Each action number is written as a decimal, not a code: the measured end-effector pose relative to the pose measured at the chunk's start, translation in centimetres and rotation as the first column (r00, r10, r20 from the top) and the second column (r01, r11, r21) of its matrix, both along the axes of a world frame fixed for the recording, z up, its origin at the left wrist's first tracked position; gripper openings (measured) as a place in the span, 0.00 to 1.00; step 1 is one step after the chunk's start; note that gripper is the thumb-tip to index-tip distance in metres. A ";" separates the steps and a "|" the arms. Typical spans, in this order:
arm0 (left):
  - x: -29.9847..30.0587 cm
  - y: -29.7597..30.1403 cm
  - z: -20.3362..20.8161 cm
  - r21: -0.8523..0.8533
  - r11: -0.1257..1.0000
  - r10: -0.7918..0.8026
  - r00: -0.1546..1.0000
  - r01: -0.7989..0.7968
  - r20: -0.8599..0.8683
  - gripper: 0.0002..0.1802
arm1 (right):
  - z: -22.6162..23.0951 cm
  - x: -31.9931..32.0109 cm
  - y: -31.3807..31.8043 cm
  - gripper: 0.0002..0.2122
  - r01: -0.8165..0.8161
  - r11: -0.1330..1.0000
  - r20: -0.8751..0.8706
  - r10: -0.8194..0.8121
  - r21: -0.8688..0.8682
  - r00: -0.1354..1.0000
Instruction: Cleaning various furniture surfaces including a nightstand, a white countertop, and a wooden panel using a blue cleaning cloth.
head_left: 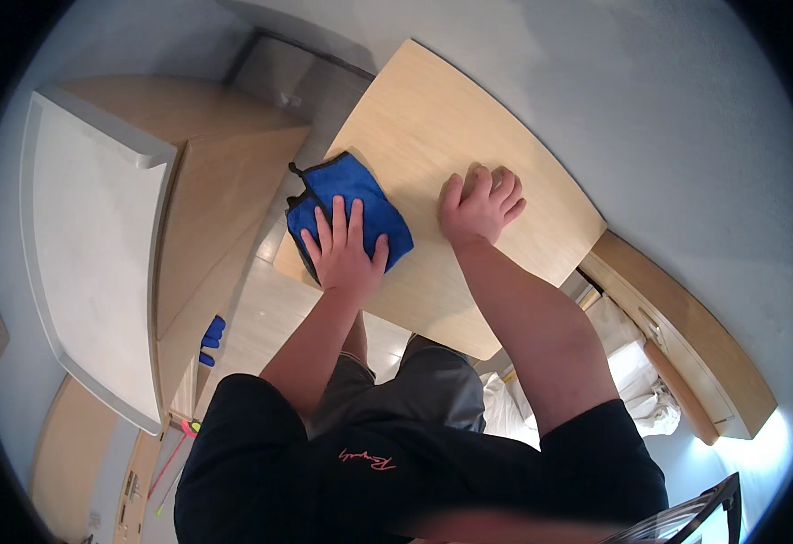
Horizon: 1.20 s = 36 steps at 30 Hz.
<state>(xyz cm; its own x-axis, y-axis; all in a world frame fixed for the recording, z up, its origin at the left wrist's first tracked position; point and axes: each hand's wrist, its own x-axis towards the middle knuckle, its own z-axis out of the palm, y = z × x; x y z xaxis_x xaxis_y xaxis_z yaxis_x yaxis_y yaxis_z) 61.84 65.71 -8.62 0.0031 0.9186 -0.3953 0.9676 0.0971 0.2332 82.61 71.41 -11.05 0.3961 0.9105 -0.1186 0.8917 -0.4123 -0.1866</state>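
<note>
A blue cloth with dark edging (357, 192) lies folded on the pale wooden tabletop (432, 118), near its left edge. My left hand (346, 258) rests flat on the cloth with its fingers spread, pressing it against the wood. To the right of the cloth, my right hand (480, 207) leans on the bare tabletop. Its fingers are bent but apart, with nothing seen in them; the palm's underside is hidden.
A white panel (97, 245) on a wooden cabinet (215, 208) stands at the left. The tabletop meets a grey wall (650, 109) along its far right side. A wooden drawer unit (686, 335) is at the right, beside white bedding (632, 381). Blue items (212, 340) show by the cabinet.
</note>
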 end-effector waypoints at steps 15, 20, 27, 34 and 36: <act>4.1 7.1 -1.1 0.155 0.988 0.013 0.996 -0.027 0.091 0.43 | -0.4 0.3 -0.4 0.22 -0.046 0.997 0.038 0.044 0.056 0.998; 0.3 -1.5 -0.2 0.032 0.997 0.070 0.997 -0.071 0.024 0.44 | -0.5 0.3 -0.4 0.22 -0.020 1.000 0.059 0.018 0.023 0.998; 0.5 -0.4 0.6 0.039 0.992 0.117 0.993 -0.117 0.008 0.45 | -0.4 0.5 0.1 0.22 -0.024 0.996 0.029 0.021 0.084 0.999; 2.2 3.1 -0.3 0.186 0.981 0.046 0.997 -0.057 0.066 0.42 | 0.1 1.5 -1.2 0.24 -0.609 0.772 -0.041 0.625 0.185 0.780; 2.0 3.0 -0.6 0.203 0.977 0.042 0.993 -0.064 0.111 0.42 | 0.2 0.9 -1.5 0.24 -0.631 0.730 -0.013 0.656 0.261 0.754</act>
